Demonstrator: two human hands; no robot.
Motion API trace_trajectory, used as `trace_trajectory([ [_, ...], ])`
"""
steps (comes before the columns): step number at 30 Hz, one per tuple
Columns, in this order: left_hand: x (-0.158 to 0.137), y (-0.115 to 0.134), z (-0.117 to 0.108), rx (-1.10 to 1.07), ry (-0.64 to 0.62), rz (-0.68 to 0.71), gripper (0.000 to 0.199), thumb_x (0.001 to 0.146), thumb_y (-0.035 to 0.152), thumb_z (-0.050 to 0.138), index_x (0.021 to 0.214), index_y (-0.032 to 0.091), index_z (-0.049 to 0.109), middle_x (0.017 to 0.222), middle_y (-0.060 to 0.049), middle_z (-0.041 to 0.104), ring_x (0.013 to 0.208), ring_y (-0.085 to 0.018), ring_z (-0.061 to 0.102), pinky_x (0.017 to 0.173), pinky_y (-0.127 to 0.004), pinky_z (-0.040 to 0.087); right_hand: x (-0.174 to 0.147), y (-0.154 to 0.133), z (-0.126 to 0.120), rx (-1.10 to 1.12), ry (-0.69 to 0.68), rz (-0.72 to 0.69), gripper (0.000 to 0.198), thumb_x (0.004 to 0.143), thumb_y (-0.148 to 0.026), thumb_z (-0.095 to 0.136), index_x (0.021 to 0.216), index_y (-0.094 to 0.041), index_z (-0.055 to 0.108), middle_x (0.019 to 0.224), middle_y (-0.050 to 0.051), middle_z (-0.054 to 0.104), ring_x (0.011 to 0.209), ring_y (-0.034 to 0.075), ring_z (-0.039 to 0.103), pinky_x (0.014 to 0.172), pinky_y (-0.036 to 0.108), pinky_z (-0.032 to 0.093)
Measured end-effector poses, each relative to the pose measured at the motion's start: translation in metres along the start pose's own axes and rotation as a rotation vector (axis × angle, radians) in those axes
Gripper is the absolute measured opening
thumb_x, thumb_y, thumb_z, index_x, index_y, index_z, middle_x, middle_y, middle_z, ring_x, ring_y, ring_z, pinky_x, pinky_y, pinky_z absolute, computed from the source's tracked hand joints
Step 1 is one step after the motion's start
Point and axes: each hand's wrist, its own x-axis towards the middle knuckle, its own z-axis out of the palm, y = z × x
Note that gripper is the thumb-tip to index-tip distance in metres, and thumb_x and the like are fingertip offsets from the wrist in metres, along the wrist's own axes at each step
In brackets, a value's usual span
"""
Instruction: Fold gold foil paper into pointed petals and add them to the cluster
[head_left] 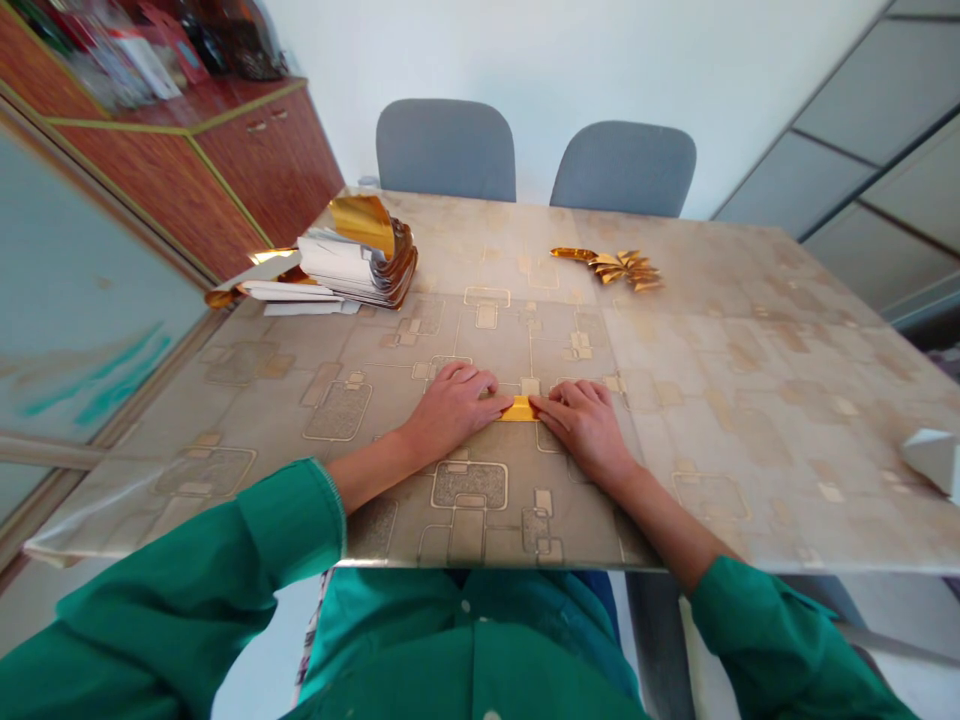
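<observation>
A narrow folded strip of gold foil paper [519, 409] lies flat near the front middle of the table. My left hand [459, 408] presses its left end with thumb and fingers drawn together. At the opposite end, the fingertips of my right hand [586, 425] are closed on the strip in the same way. Only the middle of the strip shows; its ends are under my fingers. Farther back on the right sits a cluster of folded gold foil pieces [624, 270], with a long gold piece [573, 253] touching its left side.
A stack of gold-and-white foil sheets [358, 265] stands at the back left, one sheet curling up. A patterned cloth covers the table [465, 330]. Two grey chairs [446, 150] stand behind it, and a wooden cabinet [262, 150] at the left. A white object [930, 458] lies at the right edge.
</observation>
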Motion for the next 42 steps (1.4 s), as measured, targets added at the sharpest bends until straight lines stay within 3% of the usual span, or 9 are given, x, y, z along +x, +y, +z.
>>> trace_trajectory([
  [5,0.002,0.003,-0.006,0.021,0.056,0.02,0.017,0.097,0.031,0.057,0.109,0.027,0.068,0.098,-0.003,0.063,0.092,-0.02,0.052,0.094,-0.039,0.037,0.001,-0.005,-0.005,-0.042,0.014,-0.054,0.019,0.097,-0.027,0.055,0.108,-0.022,0.07,0.089,0.004,0.067,0.087,0.02,0.051,0.085,0.035,0.033],
  [10,-0.001,0.008,-0.006,-0.015,0.057,0.199,0.014,0.097,0.021,0.056,0.103,0.022,0.068,0.094,0.0,0.067,0.097,-0.018,0.055,0.108,-0.04,0.032,0.002,-0.009,-0.006,0.047,-0.039,-0.237,0.02,0.096,-0.021,0.056,0.109,-0.025,0.071,0.095,0.004,0.069,0.093,0.021,0.052,0.09,0.036,0.035],
  [13,-0.008,0.008,-0.004,-0.029,0.036,0.191,0.015,0.098,0.021,0.055,0.106,0.021,0.067,0.094,0.0,0.068,0.097,-0.018,0.057,0.108,-0.04,0.033,-0.002,-0.006,-0.007,0.084,-0.037,-0.229,0.023,0.096,-0.022,0.056,0.116,-0.025,0.069,0.099,0.004,0.07,0.095,0.021,0.054,0.092,0.037,0.036],
  [21,-0.028,0.0,-0.005,-0.104,0.01,0.195,0.025,0.098,0.019,0.053,0.122,0.021,0.062,0.118,-0.003,0.069,0.112,-0.019,0.058,0.112,-0.043,0.028,-0.018,0.001,-0.014,0.078,-0.028,-0.21,0.025,0.099,-0.021,0.05,0.117,-0.021,0.067,0.113,0.005,0.071,0.1,0.02,0.056,0.102,0.04,0.033],
  [28,-0.017,0.012,-0.005,-0.072,-0.022,0.141,0.023,0.099,0.018,0.05,0.118,0.019,0.063,0.107,-0.004,0.069,0.102,-0.018,0.06,0.112,-0.044,0.032,-0.007,-0.014,-0.013,-0.012,-0.131,-0.146,0.024,0.099,-0.022,0.047,0.11,-0.023,0.068,0.096,0.005,0.068,0.092,0.02,0.055,0.102,0.04,0.035],
  [32,-0.016,0.017,-0.007,-0.047,-0.013,0.126,0.023,0.1,0.017,0.047,0.115,0.019,0.063,0.105,-0.005,0.067,0.101,-0.018,0.06,0.111,-0.045,0.034,-0.009,-0.013,-0.013,0.021,-0.103,-0.155,0.024,0.099,-0.022,0.049,0.114,-0.025,0.067,0.102,0.004,0.069,0.098,0.02,0.057,0.108,0.042,0.031],
  [37,-0.017,0.015,-0.003,-0.115,0.025,0.093,0.021,0.1,0.021,0.047,0.107,0.02,0.067,0.103,-0.003,0.069,0.099,-0.016,0.061,0.111,-0.042,0.034,-0.012,-0.013,-0.012,0.112,-0.04,-0.079,0.022,0.099,-0.021,0.048,0.105,-0.021,0.069,0.103,0.004,0.072,0.096,0.019,0.058,0.106,0.04,0.033],
  [39,-0.015,0.015,-0.001,-0.136,0.046,0.101,0.021,0.1,0.021,0.047,0.106,0.019,0.067,0.108,-0.003,0.07,0.101,-0.016,0.06,0.111,-0.041,0.034,-0.01,-0.017,-0.01,0.114,-0.036,-0.057,0.021,0.099,-0.022,0.048,0.104,-0.02,0.069,0.101,0.005,0.071,0.094,0.019,0.057,0.105,0.039,0.034],
  [42,-0.01,0.014,0.0,-0.143,0.052,0.113,0.019,0.099,0.023,0.049,0.104,0.019,0.067,0.124,-0.004,0.067,0.113,-0.019,0.058,0.113,-0.043,0.031,-0.005,-0.023,-0.006,0.051,-0.073,-0.038,0.025,0.098,-0.025,0.051,0.117,-0.017,0.065,0.1,0.007,0.068,0.095,0.021,0.055,0.103,0.039,0.034],
])
